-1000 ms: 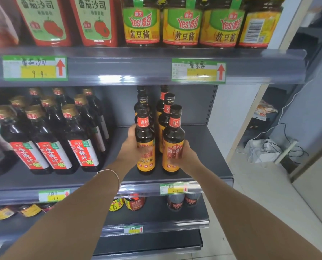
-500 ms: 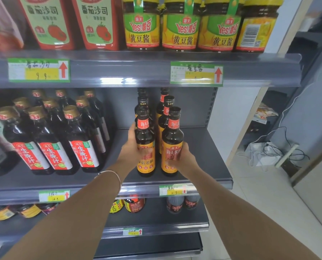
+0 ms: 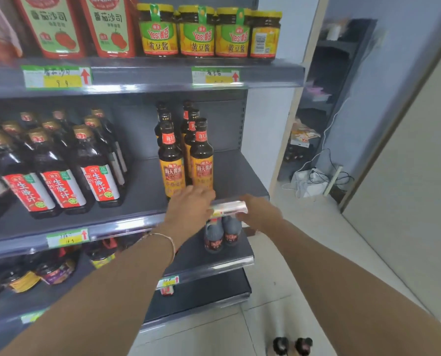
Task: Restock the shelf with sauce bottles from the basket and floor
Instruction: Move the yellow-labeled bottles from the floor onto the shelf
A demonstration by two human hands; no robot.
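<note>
**Q:** Shelving fills most of the view, yes? What is the largest thing?

**A:** Yes. A grey metal shelf unit with several tiers. Take its middle tier as the landmark. On the tier above stand red tomato sauce pouches and, to their right, yellow-lidded bean paste jars.

**Q:** What stands on the middle tier itself?

**A:** At its left, rows of dark bottles with red and white labels. Right of them, after a bare gap, two rows of sauce bottles with orange labels and red neck bands, all upright, reaching back from the front edge.

**Q:** Where are the hands?

**A:** Both are at the front edge of that tier. The left hand is just in front of the front pair of orange-labelled bottles, fingers loosely spread, holding nothing; whether the fingertips touch the glass is unclear. The right hand is to its right, against the shiny price strip, its grip also loose and empty.

**Q:** Anything smaller?

**A:** A thin bracelet circles the left wrist. On the tier below sit two small dark jugs. On the floor, well below the landmark tier, two dark bottle tops show at the frame's bottom edge.
</note>
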